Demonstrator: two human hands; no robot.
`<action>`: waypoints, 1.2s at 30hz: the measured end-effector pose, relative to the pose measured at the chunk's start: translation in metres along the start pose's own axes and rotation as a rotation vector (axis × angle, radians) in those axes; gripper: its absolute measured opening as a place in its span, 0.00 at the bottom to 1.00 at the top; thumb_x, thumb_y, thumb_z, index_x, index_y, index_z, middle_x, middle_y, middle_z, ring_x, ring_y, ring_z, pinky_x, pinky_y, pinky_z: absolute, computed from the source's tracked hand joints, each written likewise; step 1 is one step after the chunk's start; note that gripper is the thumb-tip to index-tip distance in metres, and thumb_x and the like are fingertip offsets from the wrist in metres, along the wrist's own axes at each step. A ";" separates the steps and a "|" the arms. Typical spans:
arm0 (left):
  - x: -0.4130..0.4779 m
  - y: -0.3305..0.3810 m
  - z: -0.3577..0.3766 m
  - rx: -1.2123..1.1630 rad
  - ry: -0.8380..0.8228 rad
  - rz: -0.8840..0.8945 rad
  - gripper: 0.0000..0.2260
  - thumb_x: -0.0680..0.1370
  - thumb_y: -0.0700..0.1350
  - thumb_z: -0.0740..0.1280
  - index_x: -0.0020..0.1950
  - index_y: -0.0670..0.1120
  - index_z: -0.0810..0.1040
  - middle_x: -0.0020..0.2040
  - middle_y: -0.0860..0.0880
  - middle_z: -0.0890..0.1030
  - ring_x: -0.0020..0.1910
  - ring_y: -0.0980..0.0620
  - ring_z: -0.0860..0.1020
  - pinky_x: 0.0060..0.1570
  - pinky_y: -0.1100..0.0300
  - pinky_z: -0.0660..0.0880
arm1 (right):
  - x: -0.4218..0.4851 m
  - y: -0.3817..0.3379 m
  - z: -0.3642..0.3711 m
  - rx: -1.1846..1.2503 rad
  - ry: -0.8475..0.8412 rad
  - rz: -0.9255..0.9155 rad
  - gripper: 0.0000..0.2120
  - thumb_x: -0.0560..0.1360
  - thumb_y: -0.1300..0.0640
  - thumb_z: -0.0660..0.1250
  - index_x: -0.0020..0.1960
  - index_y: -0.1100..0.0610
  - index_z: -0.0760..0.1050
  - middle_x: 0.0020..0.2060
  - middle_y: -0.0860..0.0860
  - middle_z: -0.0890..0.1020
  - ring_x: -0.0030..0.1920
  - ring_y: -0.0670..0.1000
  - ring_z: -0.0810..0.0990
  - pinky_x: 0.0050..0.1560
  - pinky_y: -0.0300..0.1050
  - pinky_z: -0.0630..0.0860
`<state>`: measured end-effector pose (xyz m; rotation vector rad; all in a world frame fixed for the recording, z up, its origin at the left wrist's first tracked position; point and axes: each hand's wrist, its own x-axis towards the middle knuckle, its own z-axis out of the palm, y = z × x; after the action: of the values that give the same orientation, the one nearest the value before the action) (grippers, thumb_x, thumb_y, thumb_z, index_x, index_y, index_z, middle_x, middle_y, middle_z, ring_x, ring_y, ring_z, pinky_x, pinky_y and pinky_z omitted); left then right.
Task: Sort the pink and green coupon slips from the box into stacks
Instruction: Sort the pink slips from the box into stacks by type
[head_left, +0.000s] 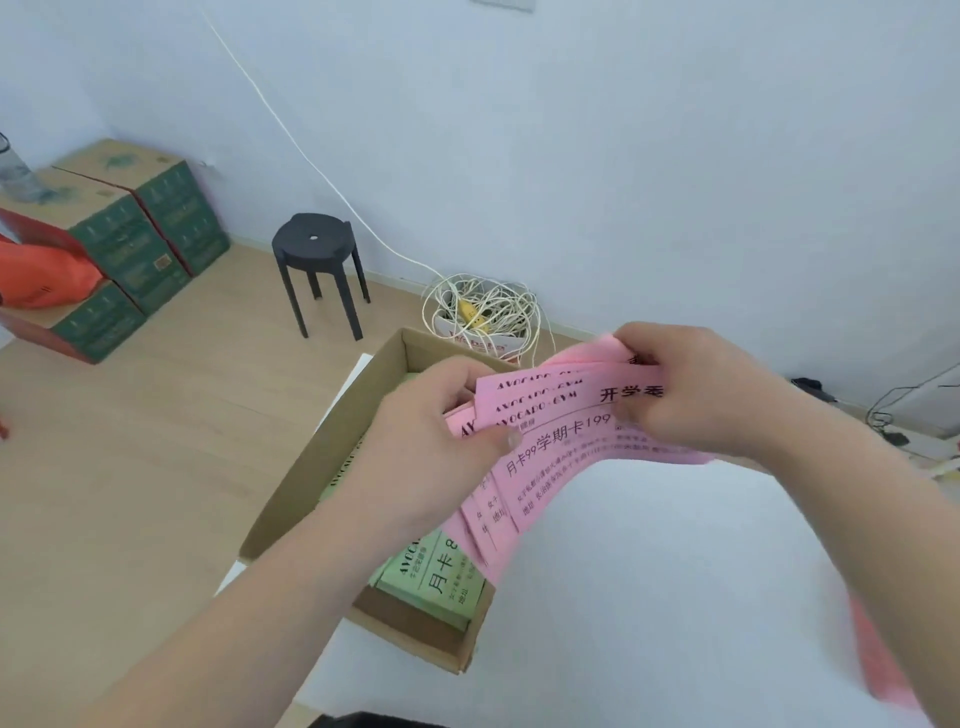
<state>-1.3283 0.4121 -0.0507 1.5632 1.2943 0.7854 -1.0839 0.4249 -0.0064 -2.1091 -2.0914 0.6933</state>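
Left hand (431, 447) and right hand (696, 389) pinched the pink slips (561, 441) mid-frame; light, floppy, likely slippery, so best held by both ends.

The pink slips (561, 457) at the centre of the frame are a flat candy pink printed in black, with rows of Latin capitals along the top and Chinese characters below. At lower centre, the green slips (441, 582) are pale mint with dark print (the same layout, as far as it shows). The box (291, 493) is plain kraft brown and the table (649, 597) is white. A blurred pink stack (883, 670) shows at the lower right edge. At upper left, the cartons (130, 244) have dark green faces with paler print, tan tops and red sides, and the bag (41, 280) is orange. The stool (317, 249) is matte black, the floor (156, 415) light wood grain, and the wall (623, 156) bluish white.
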 end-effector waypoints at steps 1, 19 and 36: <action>0.005 0.005 0.014 0.017 -0.056 0.016 0.12 0.75 0.43 0.77 0.49 0.60 0.79 0.48 0.62 0.85 0.46 0.64 0.82 0.44 0.64 0.79 | -0.011 0.015 -0.005 0.022 -0.014 0.060 0.18 0.72 0.60 0.70 0.52 0.40 0.70 0.44 0.42 0.80 0.47 0.48 0.80 0.48 0.50 0.78; 0.015 -0.085 0.182 0.560 -0.349 -0.002 0.20 0.80 0.40 0.63 0.72 0.51 0.74 0.68 0.51 0.74 0.66 0.49 0.73 0.65 0.52 0.73 | -0.115 0.179 0.168 0.306 0.329 0.594 0.22 0.78 0.55 0.69 0.72 0.50 0.74 0.69 0.49 0.74 0.70 0.53 0.71 0.63 0.50 0.71; -0.076 -0.103 0.206 0.234 -0.410 0.148 0.18 0.76 0.44 0.67 0.65 0.57 0.79 0.64 0.64 0.73 0.63 0.67 0.70 0.63 0.71 0.66 | -0.109 0.132 0.170 0.300 0.071 0.650 0.29 0.75 0.28 0.63 0.65 0.47 0.74 0.58 0.42 0.81 0.57 0.48 0.79 0.53 0.46 0.73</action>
<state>-1.2004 0.2875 -0.2149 1.9059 1.0022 0.3788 -1.0215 0.2694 -0.1800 -2.5648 -1.1451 0.8996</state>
